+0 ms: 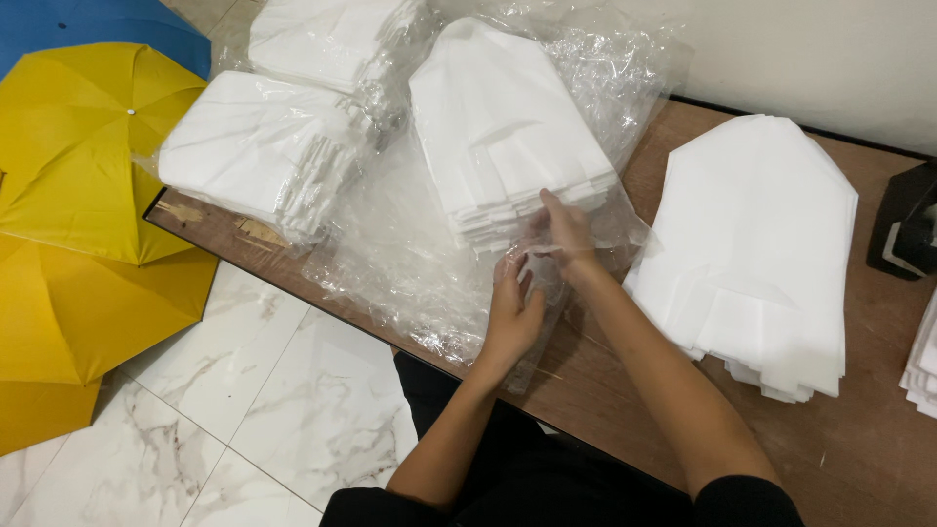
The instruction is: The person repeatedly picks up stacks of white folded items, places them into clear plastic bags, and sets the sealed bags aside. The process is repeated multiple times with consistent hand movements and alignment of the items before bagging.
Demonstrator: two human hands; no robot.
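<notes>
Hands at the mouth of a plastic-wrapped stack

Dark-sleeved forearms reach up from the bottom edge to the front of the wooden tabletop [859,449]. Left hand [512,312] pinches the loose clear plastic wrap [390,254], fingers closed on the film. Right hand [566,232] sits just beyond it, fingertips against the near end of the stack of white folded bags [498,127]; whether it grips film or bags cannot be told. That stack lies inside the wrap, directly ahead of both hands, its long axis running away from the person, and the right hand is the nearer one. An unwrapped white stack [761,244] lies to the right, two more wrapped bundles [254,146] to the left, and yellow umbrellas [88,195] lie open on the marble floor [273,410]
</notes>
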